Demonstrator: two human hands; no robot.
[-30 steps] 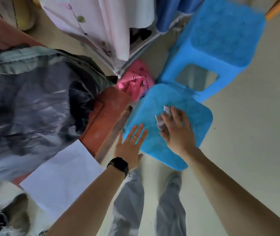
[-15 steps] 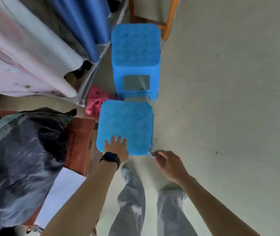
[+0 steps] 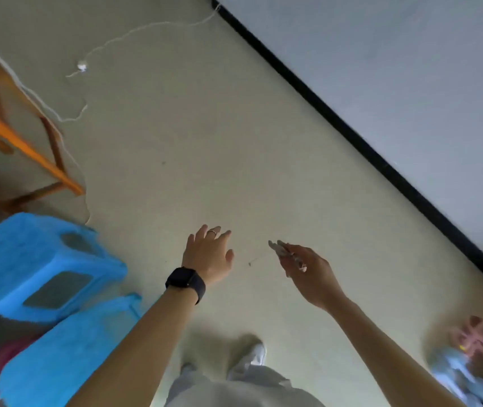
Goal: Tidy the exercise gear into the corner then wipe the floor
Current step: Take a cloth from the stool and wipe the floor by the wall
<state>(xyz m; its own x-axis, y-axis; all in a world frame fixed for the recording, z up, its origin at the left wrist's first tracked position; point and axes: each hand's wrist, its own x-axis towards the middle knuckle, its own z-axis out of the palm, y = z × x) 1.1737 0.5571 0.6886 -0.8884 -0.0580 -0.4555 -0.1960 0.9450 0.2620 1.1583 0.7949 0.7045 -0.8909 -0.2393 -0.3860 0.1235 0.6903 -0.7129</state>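
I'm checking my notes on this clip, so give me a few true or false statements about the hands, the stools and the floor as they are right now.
1. The left hand is open and holds nothing. True.
2. The right hand is empty. False: it holds a small crumpled tissue in its fingers.
3. The blue stools stand to the left of both hands, and neither hand touches them. True.
4. The black watch sits on the right wrist. False: it is on the left wrist.
5. A thin white cord lies across the floor. True.
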